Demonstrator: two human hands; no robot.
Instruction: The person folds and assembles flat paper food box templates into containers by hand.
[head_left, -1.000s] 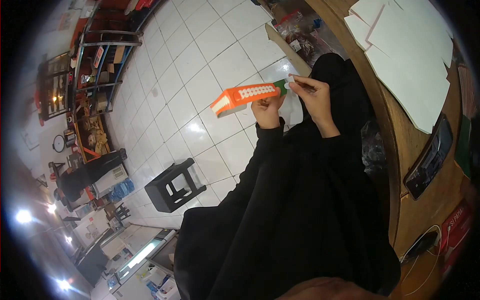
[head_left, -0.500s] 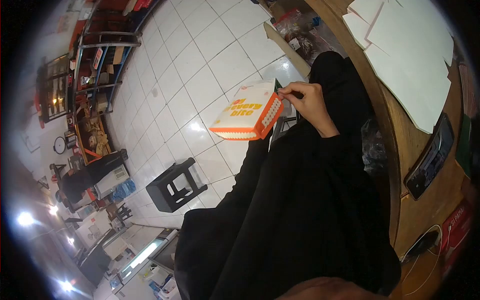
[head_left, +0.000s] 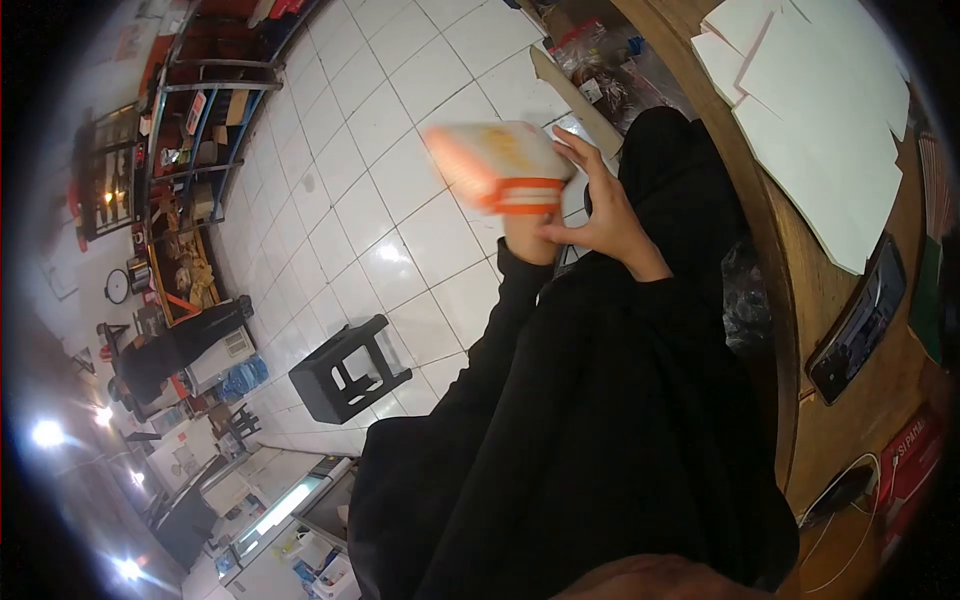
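A white and orange paper food box (head_left: 525, 150) with yellow lettering is held up over the floor, blurred by motion. My left hand (head_left: 530, 240) grips it from below; its fingers are hidden behind the box. At the box's right side is my right hand (head_left: 610, 215), with its thumb and fingers spread apart. The fingertips are close to the box edge, and I cannot tell if they touch it. Both arms are in black sleeves, above black clothing on my lap.
To the right, a wooden table (head_left: 785, 330) carries white cut card sheets (head_left: 820, 150), a phone (head_left: 857, 320) and a white cable (head_left: 875, 500). A black stool (head_left: 345, 370) is on the tiled floor. Shelves (head_left: 215, 120) and a person in dark clothes (head_left: 175, 350) are farther off.
The box has turned and shifted slightly up, bringing my left hand into view beneath it. My right hand has gone from pinching the box's corner to spread fingers.
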